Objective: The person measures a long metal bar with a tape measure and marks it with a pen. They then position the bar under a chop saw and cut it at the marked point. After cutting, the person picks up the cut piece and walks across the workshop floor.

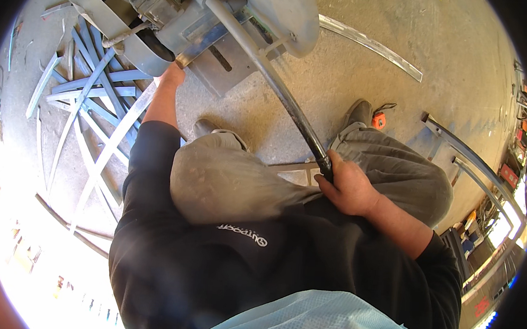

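My right hand is wrapped round the black end of a long lever, which slants up to a grey floor machine with rounded guards, perhaps a cut-off saw. At the machine's near left side my left hand is closed on a long metal bar. Its fingers are partly hidden. From that hand the bar trails toward the lower left, and a shiny length shows between the machine's parts. A flat slotted plate juts out below the machine.
Many blue and silver metal strips lie crossed in a pile on the left. Another strip rests on the concrete floor at the far right. An orange tape measure sits beside my right shoe. Bent metal frames stand farther right.
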`<state>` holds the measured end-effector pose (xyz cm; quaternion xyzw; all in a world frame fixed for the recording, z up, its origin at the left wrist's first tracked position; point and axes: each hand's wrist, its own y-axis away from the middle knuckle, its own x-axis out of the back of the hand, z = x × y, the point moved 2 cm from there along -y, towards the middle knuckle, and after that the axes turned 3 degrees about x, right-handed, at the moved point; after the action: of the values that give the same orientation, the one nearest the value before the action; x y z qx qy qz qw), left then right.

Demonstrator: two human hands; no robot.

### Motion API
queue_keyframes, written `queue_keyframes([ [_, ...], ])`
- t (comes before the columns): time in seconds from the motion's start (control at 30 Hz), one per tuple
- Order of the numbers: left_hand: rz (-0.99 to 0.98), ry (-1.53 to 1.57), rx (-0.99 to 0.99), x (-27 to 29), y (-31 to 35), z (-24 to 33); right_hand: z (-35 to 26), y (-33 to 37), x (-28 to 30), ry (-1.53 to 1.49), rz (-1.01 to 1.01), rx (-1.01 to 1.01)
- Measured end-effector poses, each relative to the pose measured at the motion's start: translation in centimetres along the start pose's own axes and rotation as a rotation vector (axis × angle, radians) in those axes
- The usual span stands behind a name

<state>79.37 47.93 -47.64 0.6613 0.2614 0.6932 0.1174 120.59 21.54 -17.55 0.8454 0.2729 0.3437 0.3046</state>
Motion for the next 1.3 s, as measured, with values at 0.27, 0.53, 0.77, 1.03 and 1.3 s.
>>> queue_keyframes([
  [0.27, -0.040, -0.014, -0.013, 0.7, 0.5, 0.5, -0.2, -0.2, -0.4, -0.028, 0.034, -0.007],
  [0.53, 0.005, -0.026, -0.054, -0.1, -0.1, 0.1, 0.4, -0.6, -1.0, -0.014, 0.049, -0.026],
  [0.77, 0.035, -0.041, -0.071, -0.1, -0.1, 0.2, 1.1, -0.9, -1.4, 0.023, 0.032, -0.047],
  [1.03, 0.023, 0.006, -0.082, -0.5, -0.6, 0.1, 1.1, -1.4, -1.3, -0.029, 0.028, -0.035],
  [1.3, -0.032, 0.013, -0.076, -0.6, -0.6, -0.1, 1.5, -1.7, -1.5, -0.016, 0.022, -0.005],
])
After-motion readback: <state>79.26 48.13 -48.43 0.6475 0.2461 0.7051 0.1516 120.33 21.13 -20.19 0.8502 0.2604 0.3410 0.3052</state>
